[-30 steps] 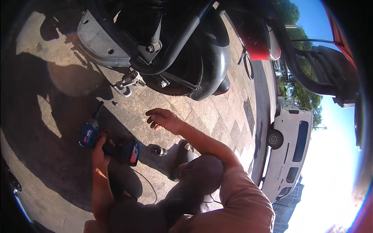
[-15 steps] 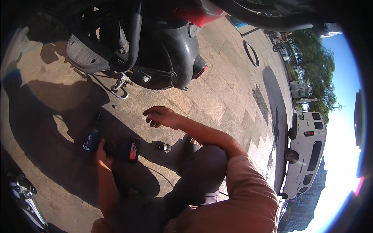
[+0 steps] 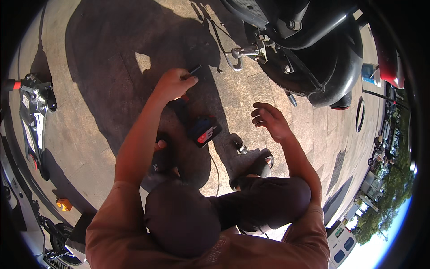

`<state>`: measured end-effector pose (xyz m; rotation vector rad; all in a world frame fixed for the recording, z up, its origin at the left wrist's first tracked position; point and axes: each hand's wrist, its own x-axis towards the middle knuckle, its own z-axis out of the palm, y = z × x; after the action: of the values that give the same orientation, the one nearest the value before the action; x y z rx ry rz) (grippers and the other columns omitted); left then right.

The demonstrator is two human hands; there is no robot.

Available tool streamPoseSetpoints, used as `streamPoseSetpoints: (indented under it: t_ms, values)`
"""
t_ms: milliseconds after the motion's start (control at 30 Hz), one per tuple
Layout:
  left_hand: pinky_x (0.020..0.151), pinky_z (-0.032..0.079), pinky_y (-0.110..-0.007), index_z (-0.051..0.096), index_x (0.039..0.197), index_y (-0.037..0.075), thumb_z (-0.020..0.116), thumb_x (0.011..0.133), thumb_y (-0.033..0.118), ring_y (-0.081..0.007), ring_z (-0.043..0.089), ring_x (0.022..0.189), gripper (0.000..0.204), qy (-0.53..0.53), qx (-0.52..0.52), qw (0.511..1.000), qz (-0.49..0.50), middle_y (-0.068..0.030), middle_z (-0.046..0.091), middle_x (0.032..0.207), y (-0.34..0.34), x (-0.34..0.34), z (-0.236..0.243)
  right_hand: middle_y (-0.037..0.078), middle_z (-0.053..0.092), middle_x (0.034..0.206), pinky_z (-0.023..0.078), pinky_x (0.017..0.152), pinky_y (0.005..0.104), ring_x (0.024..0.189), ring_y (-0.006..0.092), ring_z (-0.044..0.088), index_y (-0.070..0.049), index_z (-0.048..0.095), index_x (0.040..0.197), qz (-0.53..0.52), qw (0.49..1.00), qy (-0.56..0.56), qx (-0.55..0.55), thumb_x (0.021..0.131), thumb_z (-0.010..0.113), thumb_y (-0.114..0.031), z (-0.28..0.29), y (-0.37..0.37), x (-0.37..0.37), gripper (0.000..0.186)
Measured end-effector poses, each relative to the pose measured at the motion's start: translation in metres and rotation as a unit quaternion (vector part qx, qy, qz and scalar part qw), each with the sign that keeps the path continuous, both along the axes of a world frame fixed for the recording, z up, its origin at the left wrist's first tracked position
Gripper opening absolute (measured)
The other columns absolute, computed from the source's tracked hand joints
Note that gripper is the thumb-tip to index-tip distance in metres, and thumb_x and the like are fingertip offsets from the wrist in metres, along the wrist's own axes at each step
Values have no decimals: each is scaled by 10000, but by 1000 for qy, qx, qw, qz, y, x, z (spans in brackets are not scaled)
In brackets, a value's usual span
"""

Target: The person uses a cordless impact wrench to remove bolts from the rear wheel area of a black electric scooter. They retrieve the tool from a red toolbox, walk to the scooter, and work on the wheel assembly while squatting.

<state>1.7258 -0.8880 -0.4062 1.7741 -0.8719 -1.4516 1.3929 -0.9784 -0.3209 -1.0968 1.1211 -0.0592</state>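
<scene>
My left hand (image 3: pixel 177 85) is closed around a short dark cylindrical piece (image 3: pixel 195 69) at the front of a cordless power tool (image 3: pixel 180 108). Whether the piece is attached to the tool is hidden by my fingers. The tool's blue and black body lies in shadow on the paving, its red-labelled battery (image 3: pixel 207 133) nearest my knees. Held apart from everything, my right hand (image 3: pixel 271 122) is open, with fingers slightly curled and nothing in them. Beyond it stands a two-wheeler's black rear end (image 3: pixel 313 67), with a silver hooked metal bracket (image 3: pixel 244 52) low on its side.
A floor jack (image 3: pixel 35 121) stands at the left, with a small orange box (image 3: pixel 64 204) behind it. Near my shoe lies a small silver-and-black cylinder (image 3: pixel 241 148). A loose tyre (image 3: pixel 359 114) lies at far right; a white van (image 3: pixel 342 245) is parked lower right.
My view has swung left, so the two-wheeler sits farther right. My left hand has moved from the tool's body to the dark piece at its front. My right hand remains open.
</scene>
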Motion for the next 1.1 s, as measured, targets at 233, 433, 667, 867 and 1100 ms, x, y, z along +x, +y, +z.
streamPoseSetpoints:
  t_ms: [233, 433, 667, 867, 1100]
  values:
    - [561, 492, -307, 640, 1010, 62, 600, 887, 264, -152, 589, 656, 240, 317, -154, 911, 214, -59, 645, 830, -200, -20, -35, 117, 612, 1003, 483, 730, 309, 834, 182, 607, 13, 474, 1257, -66, 998, -14, 11, 976, 451, -189, 4, 3, -18, 347]
    - [494, 484, -290, 626, 1010, 71, 557, 905, 286, -159, 591, 629, 250, 366, -213, 883, 202, -49, 630, 799, -257, -49, -54, 120, 614, 1020, 484, 742, 305, 847, 184, 611, 20, 459, 1267, -102, 994, -21, 32, 976, 452, -196, 2, 5, -23, 363]
    - [499, 501, -274, 627, 1020, 55, 542, 908, 291, -156, 604, 635, 275, 344, -226, 890, 196, -54, 641, 815, -257, -55, -45, 124, 616, 1040, 497, 747, 304, 865, 182, 620, 19, 460, 1268, -109, 994, -5, 30, 975, 455, -201, -4, -2, -21, 366]
    - [503, 515, -259, 628, 1028, 41, 529, 910, 294, -153, 615, 641, 296, 351, -241, 885, 187, -59, 651, 830, -248, -56, -40, 124, 605, 1010, 494, 749, 287, 860, 175, 605, 38, 463, 1255, -109, 993, -13, 36, 974, 452, -182, -7, -5, -19, 357]
    - [554, 517, -261, 619, 1051, 57, 553, 901, 275, -146, 613, 665, 273, 459, -328, 813, 146, -48, 652, 857, -226, -50, -37, 124, 607, 1008, 501, 744, 295, 845, 174, 611, 29, 471, 1251, -114, 993, -18, 26, 975, 446, -172, -8, -8, -14, 343]
